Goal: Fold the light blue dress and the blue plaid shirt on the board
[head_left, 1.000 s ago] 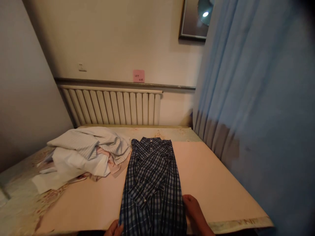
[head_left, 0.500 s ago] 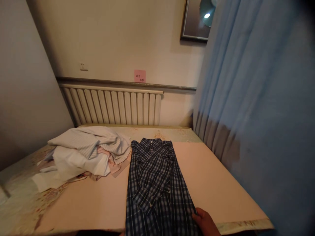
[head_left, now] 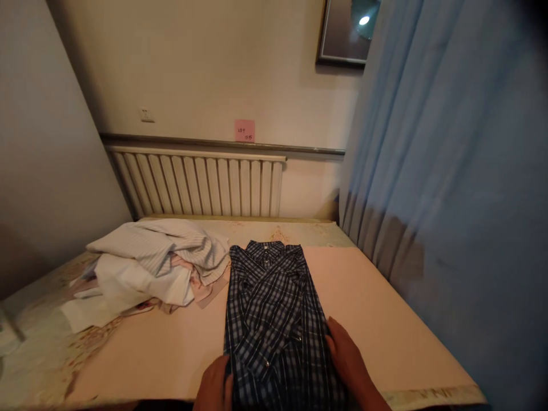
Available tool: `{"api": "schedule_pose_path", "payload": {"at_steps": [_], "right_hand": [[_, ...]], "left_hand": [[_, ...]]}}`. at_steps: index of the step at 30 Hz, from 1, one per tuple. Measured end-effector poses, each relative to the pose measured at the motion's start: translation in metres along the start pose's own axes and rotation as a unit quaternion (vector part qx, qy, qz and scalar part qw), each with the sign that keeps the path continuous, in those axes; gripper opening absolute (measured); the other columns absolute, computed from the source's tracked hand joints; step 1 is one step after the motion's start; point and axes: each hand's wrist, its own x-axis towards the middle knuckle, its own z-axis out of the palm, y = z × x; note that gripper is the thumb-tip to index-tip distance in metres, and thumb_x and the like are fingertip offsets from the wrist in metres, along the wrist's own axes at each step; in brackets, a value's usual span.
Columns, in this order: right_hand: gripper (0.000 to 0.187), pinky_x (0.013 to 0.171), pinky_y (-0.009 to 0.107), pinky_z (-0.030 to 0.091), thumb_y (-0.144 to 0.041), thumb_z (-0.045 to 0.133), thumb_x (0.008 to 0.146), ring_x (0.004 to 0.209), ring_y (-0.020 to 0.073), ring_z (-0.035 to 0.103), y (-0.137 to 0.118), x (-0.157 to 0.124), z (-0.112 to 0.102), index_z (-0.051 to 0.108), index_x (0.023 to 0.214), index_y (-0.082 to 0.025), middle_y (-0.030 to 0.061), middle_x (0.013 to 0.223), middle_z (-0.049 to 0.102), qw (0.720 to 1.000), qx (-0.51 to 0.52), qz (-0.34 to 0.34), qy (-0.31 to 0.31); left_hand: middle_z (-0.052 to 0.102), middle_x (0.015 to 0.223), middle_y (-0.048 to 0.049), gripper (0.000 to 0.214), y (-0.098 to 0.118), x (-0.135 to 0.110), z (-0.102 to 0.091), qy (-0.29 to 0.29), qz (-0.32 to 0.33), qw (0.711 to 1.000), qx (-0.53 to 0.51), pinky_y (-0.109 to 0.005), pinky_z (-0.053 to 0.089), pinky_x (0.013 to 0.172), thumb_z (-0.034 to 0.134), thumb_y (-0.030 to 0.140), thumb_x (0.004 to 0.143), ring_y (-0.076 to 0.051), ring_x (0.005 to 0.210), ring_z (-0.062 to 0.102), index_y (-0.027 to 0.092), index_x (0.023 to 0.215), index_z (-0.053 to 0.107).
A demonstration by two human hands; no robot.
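Note:
A dark blue and black plaid shirt (head_left: 274,319) lies front up on a pink sheet, collar away from me. Its long sleeves are crossed over the chest, and small shiny studs show at the cuffs. At the shirt's left edge, low in the view, my left hand (head_left: 214,385) is closed on the cloth. Higher along the right edge, my right hand (head_left: 347,355) grips the side of the shirt, its fingertips partly hidden by the fabric. The hem runs out of view at the bottom.
A heap of white, striped and pinkish clothes (head_left: 145,262) lies to the left. The pink sheet (head_left: 377,319) covers part of a flower-patterned tabletop (head_left: 317,229). Behind stands a white radiator (head_left: 205,182); a blue curtain (head_left: 454,171) hangs along the right.
My left hand has come up into view at the shirt's left edge. My right hand has moved farther up the right edge. The shirt stays nearly in place.

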Motion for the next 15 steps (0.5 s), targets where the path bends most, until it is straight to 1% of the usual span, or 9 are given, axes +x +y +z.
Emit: {"api": "schedule_pose_path", "payload": {"at_steps": [2, 3, 6, 8, 10, 15], "right_hand": [[0.044, 0.107, 0.042, 0.041, -0.032, 0.038, 0.090, 0.128, 0.0252, 0.050, 0.004, 0.010, 0.018, 0.058, 0.126, -0.017, 0.0121, 0.137, 0.055, 0.998, -0.028, -0.060, 0.002], [0.044, 0.108, 0.045, 0.039, -0.031, 0.040, 0.090, 0.130, 0.0264, 0.048, 0.007, 0.014, 0.026, 0.058, 0.128, -0.016, 0.0122, 0.139, 0.052, 0.996, -0.045, -0.083, -0.001], [0.042, 0.110, 0.051, 0.036, -0.030, 0.047, 0.089, 0.132, 0.0293, 0.046, 0.015, 0.019, 0.042, 0.059, 0.127, -0.018, 0.0105, 0.139, 0.053, 0.988, -0.089, -0.128, -0.015], [0.041, 0.111, 0.053, 0.034, -0.030, 0.048, 0.090, 0.132, 0.0296, 0.046, 0.019, 0.019, 0.046, 0.058, 0.128, -0.020, 0.0088, 0.138, 0.054, 0.984, -0.108, -0.145, -0.008], [0.041, 0.111, 0.052, 0.035, -0.031, 0.048, 0.091, 0.132, 0.0290, 0.046, 0.021, 0.018, 0.047, 0.056, 0.130, -0.021, 0.0080, 0.139, 0.054, 0.981, -0.117, -0.153, 0.002], [0.040, 0.110, 0.051, 0.036, -0.029, 0.048, 0.091, 0.132, 0.0283, 0.046, 0.021, 0.017, 0.046, 0.057, 0.129, -0.021, 0.0083, 0.138, 0.054, 0.981, -0.113, -0.158, 0.016]], "left_hand": [[0.065, 0.122, -0.0110, 0.039, 0.002, 0.008, 0.018, 0.032, 0.057, 0.997, 0.033, -0.043, 0.048, 0.100, 0.041, 0.036, 0.088, -0.025, 0.115, 0.060, 0.019, 0.118, 0.060], [0.063, 0.126, -0.0122, 0.040, 0.002, 0.012, 0.026, 0.044, 0.075, 0.995, 0.054, -0.044, 0.047, 0.101, 0.041, 0.034, 0.089, -0.025, 0.118, 0.059, 0.017, 0.121, 0.059], [0.062, 0.128, -0.0143, 0.039, -0.004, 0.024, 0.044, 0.060, 0.099, 0.986, 0.124, -0.044, 0.048, 0.099, 0.041, 0.030, 0.090, -0.026, 0.120, 0.057, 0.014, 0.120, 0.060], [0.063, 0.126, -0.0127, 0.037, -0.008, 0.029, 0.047, 0.053, 0.111, 0.979, 0.162, -0.045, 0.048, 0.098, 0.041, 0.028, 0.089, -0.027, 0.120, 0.057, 0.016, 0.118, 0.062], [0.063, 0.127, -0.0102, 0.036, -0.011, 0.031, 0.046, 0.044, 0.128, 0.973, 0.189, -0.044, 0.047, 0.098, 0.042, 0.026, 0.089, -0.026, 0.120, 0.056, 0.019, 0.117, 0.064], [0.063, 0.129, -0.0078, 0.035, -0.012, 0.029, 0.043, 0.051, 0.143, 0.964, 0.216, -0.041, 0.044, 0.099, 0.043, 0.025, 0.089, -0.024, 0.121, 0.056, 0.021, 0.116, 0.065]]}}
